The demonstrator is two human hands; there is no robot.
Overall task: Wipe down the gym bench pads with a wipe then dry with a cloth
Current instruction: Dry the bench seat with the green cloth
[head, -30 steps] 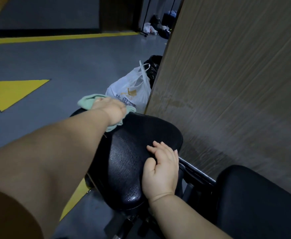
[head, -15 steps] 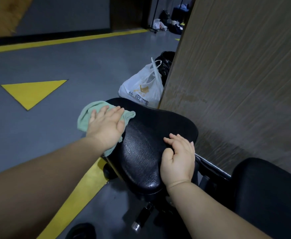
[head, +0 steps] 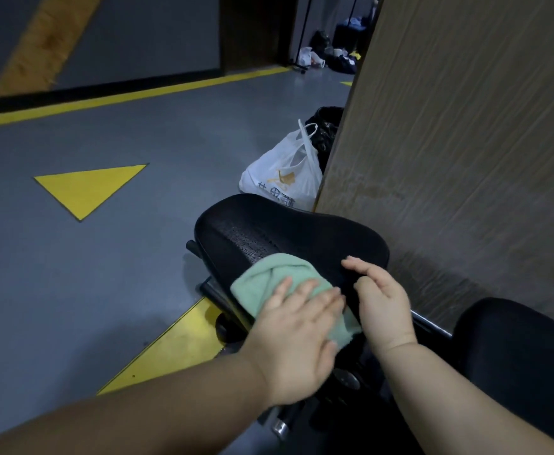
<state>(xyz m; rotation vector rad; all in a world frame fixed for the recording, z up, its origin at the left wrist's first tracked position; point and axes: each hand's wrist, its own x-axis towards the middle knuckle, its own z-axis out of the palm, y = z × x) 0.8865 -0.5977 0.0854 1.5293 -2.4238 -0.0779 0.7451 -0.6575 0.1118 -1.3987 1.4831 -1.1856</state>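
Cloth [head: 269,277] is pressed flat against the near end of the pad [head: 285,231] by the left hand [head: 298,336], fingers straight. The right hand [head: 384,303] is rested on the pad beside it, fingers relaxed, gripping nothing.

so the cloth [head: 279,274] is mint green on a black pebbly-grained seat pad [head: 302,231], floor [head: 170,152] slate grey-blue with a bright yellow triangle [head: 88,187] left, white bag [head: 282,178] with gold print further off, brown wood-grain panel [head: 466,126] right
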